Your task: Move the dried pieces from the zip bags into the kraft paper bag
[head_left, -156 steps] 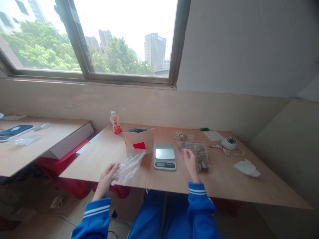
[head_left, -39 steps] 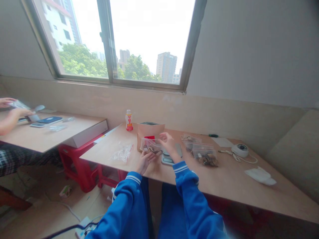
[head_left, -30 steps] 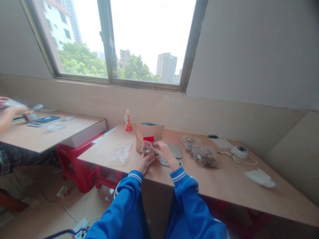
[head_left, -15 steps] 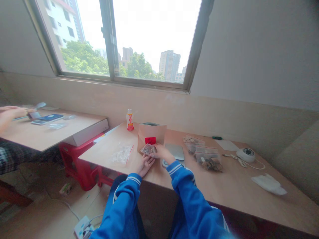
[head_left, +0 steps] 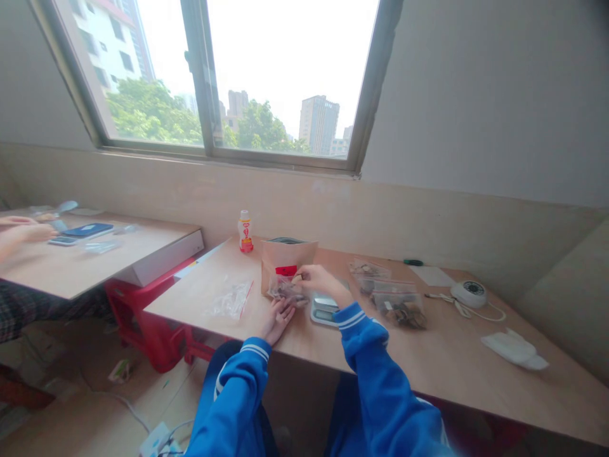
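Clear plastic, the small bag [head_left: 285,291] sits on the bench [head_left: 442,355] just near of the paper pouch [head_left: 287,261], left of the scale [head_left: 324,308]. The right hand [head_left: 316,279] pinches its top edge from the right; the left hand [head_left: 278,317] lies spread, palm up, just under its near side.

- The small bottle [head_left: 245,231] at the back of the desk [head_left: 457,355] carries a red and yellow label; its print is too small and blurred to read.
- The brown paper bag [head_left: 287,257] bears a red sticker [head_left: 286,271] on its front; no characters can be made out on it.
- The scale [head_left: 325,309] has a display at its front edge, but no digits can be read.
- The round white device [head_left: 469,293] has a dark ring of markings on top, not legible.
- Nothing else shows readable writing.
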A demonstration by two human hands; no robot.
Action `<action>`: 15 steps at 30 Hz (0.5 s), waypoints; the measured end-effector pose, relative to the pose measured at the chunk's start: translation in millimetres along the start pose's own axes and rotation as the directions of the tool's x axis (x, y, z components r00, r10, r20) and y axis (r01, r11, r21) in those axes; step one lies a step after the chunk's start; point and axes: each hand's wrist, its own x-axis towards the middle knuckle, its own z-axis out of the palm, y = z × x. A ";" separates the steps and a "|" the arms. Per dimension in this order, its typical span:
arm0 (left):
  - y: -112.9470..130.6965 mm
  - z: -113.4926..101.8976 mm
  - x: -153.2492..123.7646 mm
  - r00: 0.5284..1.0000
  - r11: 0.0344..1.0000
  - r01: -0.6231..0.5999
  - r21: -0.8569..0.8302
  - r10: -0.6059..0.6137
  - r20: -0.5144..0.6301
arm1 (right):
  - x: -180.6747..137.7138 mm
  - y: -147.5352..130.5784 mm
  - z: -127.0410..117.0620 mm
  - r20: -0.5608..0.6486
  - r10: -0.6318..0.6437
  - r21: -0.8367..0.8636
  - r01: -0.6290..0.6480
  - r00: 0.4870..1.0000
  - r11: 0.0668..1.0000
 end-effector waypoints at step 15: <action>-2.7 1.5 0.0 0.998 1.000 -0.028 0.004 0.028 -0.054 | 45.4 -45.0 -17.7 -0.515 -0.157 -0.017 0.173 0.843 0.985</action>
